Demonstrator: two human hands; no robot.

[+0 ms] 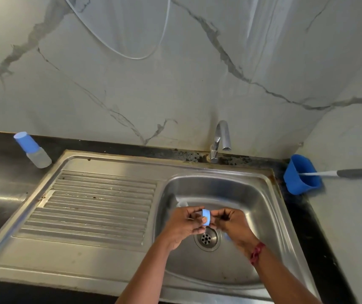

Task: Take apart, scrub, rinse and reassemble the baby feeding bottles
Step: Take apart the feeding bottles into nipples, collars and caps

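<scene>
Over the steel sink basin, my left hand and my right hand both pinch a small blue bottle collar ring just above the drain. A clear bottle part shows behind my left hand in the basin, mostly hidden. A small blue piece peeks out under my right hand. An assembled baby bottle with a blue cap stands on the dark counter at the back left.
The chrome tap stands behind the basin with no water running. A blue holder with a long-handled brush sits on the counter at right. The ribbed drainboard lies left of the basin.
</scene>
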